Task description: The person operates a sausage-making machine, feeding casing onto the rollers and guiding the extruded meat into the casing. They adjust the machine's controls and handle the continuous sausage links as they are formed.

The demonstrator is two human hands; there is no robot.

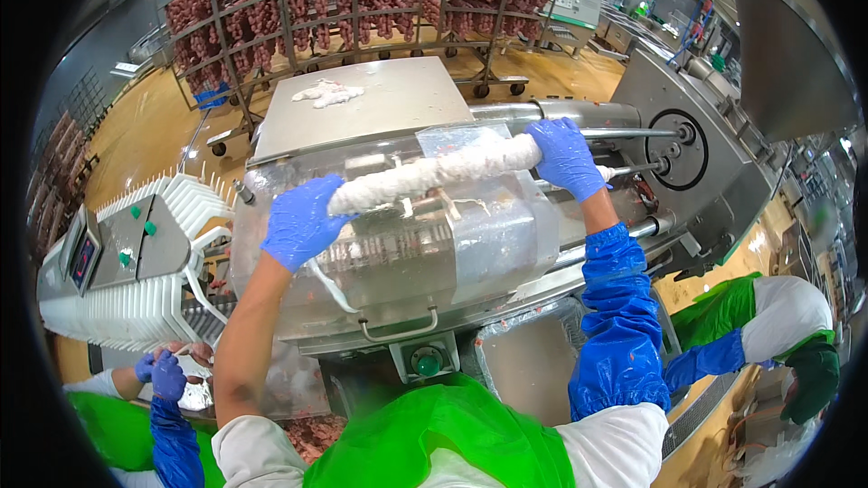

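Note:
A long, bunched length of white sausage casing (443, 172) stretches between my hands above the see-through cover (389, 258) of a steel sausage machine. My left hand (303, 220), in a blue glove, is closed around its left end. A loose strand of casing (332, 287) dangles below that hand. My right hand (567, 158), also blue-gloved, grips the right end beside the machine's steel rods (633, 134). The casing slopes up to the right. Another small heap of white casing (327, 93) lies on the flat steel top (398, 90) behind the cover.
Racks of hanging sausages (316, 0) stand at the back. A conveyor with white fins (117, 307) and a control screen is on the left. Co-workers are at lower left (167, 380) and right (723, 343). A metal tray (533, 357) sits below the machine, near a green button (427, 361).

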